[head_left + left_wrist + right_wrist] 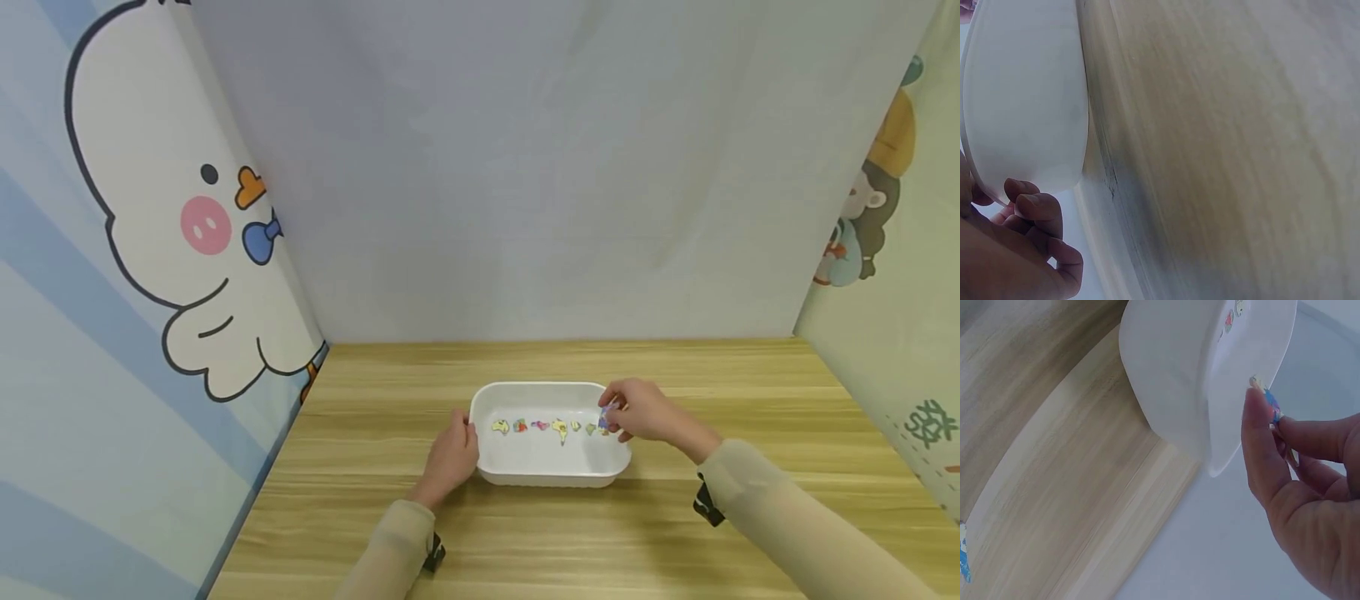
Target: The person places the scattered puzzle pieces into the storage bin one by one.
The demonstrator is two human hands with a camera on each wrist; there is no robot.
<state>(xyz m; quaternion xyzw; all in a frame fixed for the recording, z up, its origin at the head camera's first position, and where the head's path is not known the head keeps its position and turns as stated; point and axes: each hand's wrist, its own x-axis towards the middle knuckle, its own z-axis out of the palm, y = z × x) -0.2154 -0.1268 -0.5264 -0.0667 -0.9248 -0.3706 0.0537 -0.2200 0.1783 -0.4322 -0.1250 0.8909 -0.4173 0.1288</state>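
A white rectangular tray (543,457) with rounded corners stands on the table in the head view. Across its floor runs a row of several small flat colourful cutouts (559,428), yellow, red, pink and green among them. My left hand (452,452) holds the tray's left end, with the thumb at the rim and curled fingers (1044,209) against the outer side. Over the tray's right end, my right hand (642,410) pinches a small blue cutout (1271,403) between thumb and fingertips. The fingers partly cover that cutout.
The tray rests on a wood-grain table (360,492). Behind the table hangs a plain pale curtain (525,208). A wall with a cartoon duck (150,208) is at the left, and a printed green wall (885,333) at the right.
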